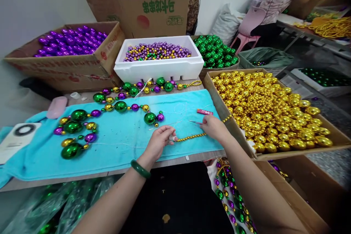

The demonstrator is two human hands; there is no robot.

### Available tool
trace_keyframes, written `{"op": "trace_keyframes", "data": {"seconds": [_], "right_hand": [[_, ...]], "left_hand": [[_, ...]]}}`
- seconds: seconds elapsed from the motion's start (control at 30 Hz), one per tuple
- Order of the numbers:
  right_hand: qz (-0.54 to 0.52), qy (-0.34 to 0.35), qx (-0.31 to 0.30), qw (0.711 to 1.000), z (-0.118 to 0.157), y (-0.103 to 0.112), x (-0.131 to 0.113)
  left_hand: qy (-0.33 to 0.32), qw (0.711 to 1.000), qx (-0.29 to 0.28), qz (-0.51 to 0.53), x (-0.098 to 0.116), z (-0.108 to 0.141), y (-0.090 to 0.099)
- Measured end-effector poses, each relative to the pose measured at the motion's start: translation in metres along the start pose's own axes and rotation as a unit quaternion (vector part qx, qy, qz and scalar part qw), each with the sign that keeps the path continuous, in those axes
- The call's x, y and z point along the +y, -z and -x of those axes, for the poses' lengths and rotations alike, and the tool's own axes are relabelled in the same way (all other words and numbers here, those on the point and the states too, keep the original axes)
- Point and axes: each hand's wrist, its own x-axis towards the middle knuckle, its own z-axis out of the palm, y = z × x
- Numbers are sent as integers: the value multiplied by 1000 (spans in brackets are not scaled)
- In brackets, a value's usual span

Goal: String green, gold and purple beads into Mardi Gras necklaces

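Note:
My left hand (161, 139) is closed in a pinch at the end of a string of small gold beads (191, 137). That string runs right, passes under my other hand and reaches the box edge. Between the fingers of my right hand (215, 128) is a thin pointed tool (194, 121), its tip aimed left; its exact kind is too small to tell. Just beyond that hand lies a small red-pink item (204, 112). A strand of green, purple and gold beads (120, 106) curves over the turquoise towel (109, 161), with thin white thread trailing from it.
A carton of gold beads (274, 113) borders the towel at right. Behind stand a white foam box (159, 66), a carton of purple beads (74, 44) and a container of green beads (216, 53). A white device (16, 142) lies left. Another person (279, 0) sits far right.

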Motion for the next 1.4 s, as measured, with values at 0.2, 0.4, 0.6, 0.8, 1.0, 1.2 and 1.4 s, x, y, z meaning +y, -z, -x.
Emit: {"op": "trace_keyframes", "data": {"seconds": [0.2,0.4,0.6,0.8,1.0,1.2,1.4], "right_hand": [[-504,47,114,855,35,17,-12],[-626,-51,-172,759,67,-1,-40],[-686,-133,-183,692,63,-16,-47],[-687,-130,-163,696,61,-15,-47],[-409,-73,46,908,31,-12,-22],[-79,33,93,992,-12,-1,-14],[-13,185,41,982,-30,-14,-45]], "left_hand": [[-36,999,10,-34,1,-1,-7],[-76,992,-3,-97,-1,-3,-10],[-108,968,-38,-222,-7,-3,-10],[-115,951,-57,-282,-10,-3,-11],[-112,949,-53,-289,-14,-5,-7],[-130,938,-73,-312,-21,-1,-4],[-146,933,-92,-316,-19,7,-6]]}}
